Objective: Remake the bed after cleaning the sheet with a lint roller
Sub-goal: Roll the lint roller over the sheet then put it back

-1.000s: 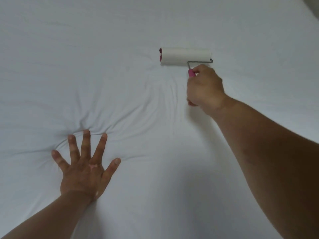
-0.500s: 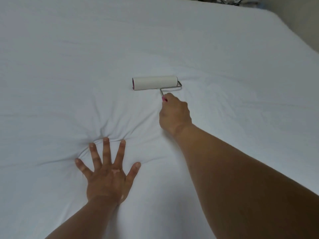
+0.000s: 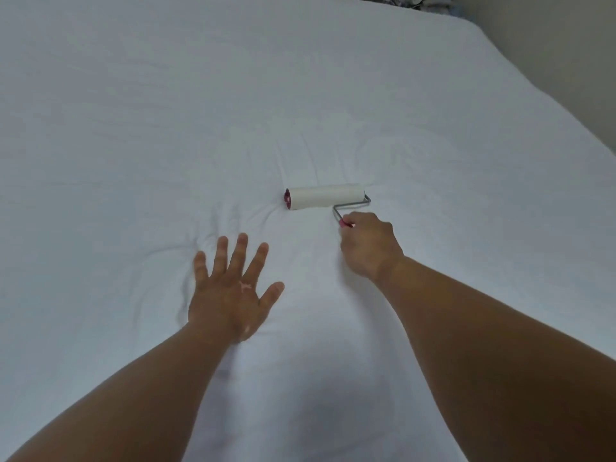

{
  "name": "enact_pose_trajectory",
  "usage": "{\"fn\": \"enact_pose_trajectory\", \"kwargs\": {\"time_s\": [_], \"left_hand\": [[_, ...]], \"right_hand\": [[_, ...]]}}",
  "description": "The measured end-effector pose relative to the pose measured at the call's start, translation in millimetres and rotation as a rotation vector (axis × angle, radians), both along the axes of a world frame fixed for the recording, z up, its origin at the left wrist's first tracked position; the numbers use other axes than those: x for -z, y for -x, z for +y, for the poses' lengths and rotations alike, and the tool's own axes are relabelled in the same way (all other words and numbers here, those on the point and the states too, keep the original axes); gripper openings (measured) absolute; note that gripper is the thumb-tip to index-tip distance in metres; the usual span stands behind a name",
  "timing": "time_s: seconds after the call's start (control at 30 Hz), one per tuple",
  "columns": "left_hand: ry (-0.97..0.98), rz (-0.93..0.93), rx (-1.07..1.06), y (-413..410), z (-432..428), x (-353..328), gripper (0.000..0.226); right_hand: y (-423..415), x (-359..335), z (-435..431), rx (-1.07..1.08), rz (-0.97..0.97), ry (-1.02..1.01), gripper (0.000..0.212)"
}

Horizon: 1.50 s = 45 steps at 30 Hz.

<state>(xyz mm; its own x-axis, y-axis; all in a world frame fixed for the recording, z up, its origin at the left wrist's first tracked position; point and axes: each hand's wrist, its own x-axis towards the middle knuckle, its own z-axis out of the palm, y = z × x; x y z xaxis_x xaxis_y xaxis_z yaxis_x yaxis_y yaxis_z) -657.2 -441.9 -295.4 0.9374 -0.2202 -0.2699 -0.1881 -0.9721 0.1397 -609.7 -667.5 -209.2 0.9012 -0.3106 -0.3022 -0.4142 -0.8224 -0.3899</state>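
Grips the lint roller (image 3: 325, 196) by its pink handle (image 3: 345, 223) in the right hand (image 3: 370, 248), fingers curled round so that only the handle's tip shows. Lays the left hand (image 3: 230, 295) flat on the sheet (image 3: 166, 128), fingers straight and spread, holding nothing, just left of the right hand and apart from it. Rests the roller's white drum on the sheet just beyond both hands, near the middle of the bed (image 3: 520, 105), axis running left to right, with a bent wire arm (image 3: 354, 204) joining the drum's right end to the handle.

Judged light: a paper drum on thin wire, easy for one hand, best taken by the handle and never by the tacky drum. Likely to grab and drag the cloth if pushed hard, so calls for a flat palm beside the stroke to hold the fabric taut. Soft and loose, that fabric, by the look of it: shallow creases fanning out beyond the left hand's fingers and round the drum's left end.

Beyond, white sheet over nearly the whole view; rolling judged the step in hand, the remaking not yet begun. At the bed's right edge, a drop toward a beige wall (image 3: 550, 45); past the far corner, a few objects (image 3: 413, 0), too small to name.
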Motion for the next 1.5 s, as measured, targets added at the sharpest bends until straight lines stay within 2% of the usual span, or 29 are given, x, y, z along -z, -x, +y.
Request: {"fn": "enact_pose_trajectory", "kwargs": {"time_s": [0.37,0.6,0.8,0.93,1.07,1.3,1.43,1.5], "left_hand": [[-0.075,-0.035,0.069,82,11,-6,0.072],[-0.077,-0.041,0.063,137,11,-9,0.074],[-0.116,-0.026,0.053,182,11,-14,0.076],[-0.139,0.007,0.016,203,11,-17,0.074],[-0.170,0.072,-0.002,210,8,-23,0.074],[-0.237,0.190,-0.014,203,5,-31,0.075],[-0.228,0.231,-0.057,202,0,-36,0.073],[-0.219,0.246,-0.069,204,0,-39,0.072]], "right_hand": [[163,-6,-17,0.082,0.001,-0.063,0.024],[283,-7,-39,0.068,0.008,-0.037,0.023],[392,-2,-55,0.092,-0.021,-0.040,0.038],[476,-13,-65,0.074,0.046,-0.087,0.049],[538,-29,-72,0.059,0.108,-0.135,0.045],[613,-47,-75,0.067,0.297,-0.103,0.052],[640,-70,-79,0.079,0.428,-0.104,0.065],[645,-83,-84,0.064,0.509,-0.056,0.056]]}}
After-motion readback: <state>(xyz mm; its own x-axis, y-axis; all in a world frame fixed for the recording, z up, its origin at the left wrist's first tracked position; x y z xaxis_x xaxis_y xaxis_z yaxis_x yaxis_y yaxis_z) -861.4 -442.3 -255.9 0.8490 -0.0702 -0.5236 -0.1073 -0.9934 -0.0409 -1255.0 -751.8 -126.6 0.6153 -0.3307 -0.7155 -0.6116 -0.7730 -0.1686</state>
